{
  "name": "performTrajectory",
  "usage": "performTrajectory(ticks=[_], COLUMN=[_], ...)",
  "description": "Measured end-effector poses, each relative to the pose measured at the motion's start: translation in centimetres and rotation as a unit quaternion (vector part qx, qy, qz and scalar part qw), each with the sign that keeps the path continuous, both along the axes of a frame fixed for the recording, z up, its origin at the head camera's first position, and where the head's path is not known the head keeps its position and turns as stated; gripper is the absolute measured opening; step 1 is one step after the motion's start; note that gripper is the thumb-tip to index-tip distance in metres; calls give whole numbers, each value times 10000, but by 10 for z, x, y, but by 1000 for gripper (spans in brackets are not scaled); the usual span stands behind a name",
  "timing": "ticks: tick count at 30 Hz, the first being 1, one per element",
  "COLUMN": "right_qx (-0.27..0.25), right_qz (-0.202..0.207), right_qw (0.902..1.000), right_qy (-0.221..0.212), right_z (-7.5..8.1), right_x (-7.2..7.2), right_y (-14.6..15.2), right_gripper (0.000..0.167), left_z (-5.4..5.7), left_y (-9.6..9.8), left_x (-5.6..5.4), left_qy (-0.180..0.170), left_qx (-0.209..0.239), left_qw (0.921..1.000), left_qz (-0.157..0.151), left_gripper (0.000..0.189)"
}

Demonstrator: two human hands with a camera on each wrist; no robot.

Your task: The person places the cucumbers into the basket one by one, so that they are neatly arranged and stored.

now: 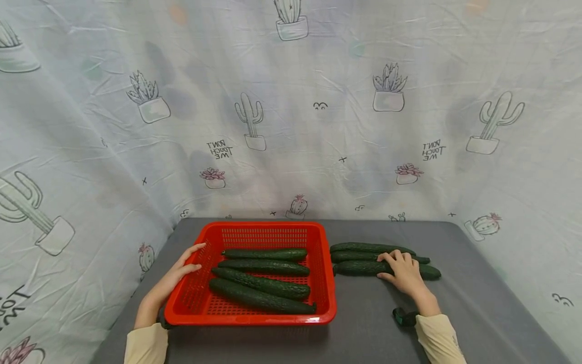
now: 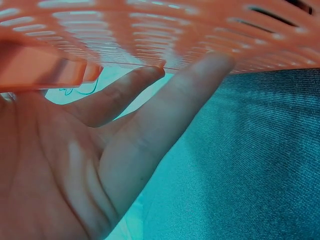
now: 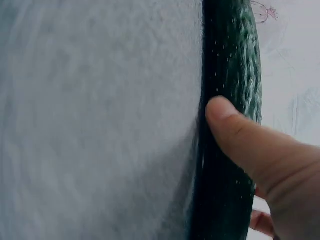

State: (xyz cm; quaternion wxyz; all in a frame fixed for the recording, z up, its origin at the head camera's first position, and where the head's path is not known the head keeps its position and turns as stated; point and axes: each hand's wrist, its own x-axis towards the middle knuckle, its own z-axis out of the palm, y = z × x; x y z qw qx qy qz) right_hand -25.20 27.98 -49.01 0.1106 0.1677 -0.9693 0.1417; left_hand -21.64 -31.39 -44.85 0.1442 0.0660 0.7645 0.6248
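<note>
My left hand (image 1: 175,273) grips the left rim of a red plastic basket (image 1: 331,283), with finger ends over the edge. In the left wrist view, two fingers (image 2: 145,130) of it lie along the basket's slotted outer wall (image 2: 195,30). Several dark green cucumbers (image 1: 261,290) lie side by side in the basket. To its right, three more cucumbers rest on the table. My right hand (image 1: 406,273) grips the nearest one, a long bumpy cucumber (image 1: 356,268), from above. Its thumb (image 3: 235,127) presses the near side in the right wrist view, while the other fingers reach across the top.
Behind the held cucumber lie a middle cucumber (image 1: 352,256) and a far cucumber (image 1: 368,247), close together. Grey cloth covers the table (image 1: 368,323). A pale curtain (image 1: 295,126) printed with cacti hangs behind and along the sides.
</note>
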Motion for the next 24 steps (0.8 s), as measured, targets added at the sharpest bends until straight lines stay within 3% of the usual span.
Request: performTrajectory(ticks=[5, 15, 19, 24], right_qx=[-19, -128, -88, -135], right_qz=[289, 358, 235, 17], right_qw=[9995, 9930, 9934, 9966], right_qy=[-122, -1122, -1120, -815], right_z=[6, 5, 7, 16], right_x=[4, 3, 3, 5], right_y=[6, 8, 6, 2], right_gripper=[33, 42, 44, 48], left_z=[0, 0, 0, 0], left_y=[-1, -1, -1, -1], left_x=[0, 1, 1, 1], left_qy=[39, 53, 56, 36], left_qx=[19, 36, 42, 85], left_qw=[10000, 9999, 9999, 9999], left_qz=[-53, -92, -81, -87], left_gripper=[58, 57, 57, 57])
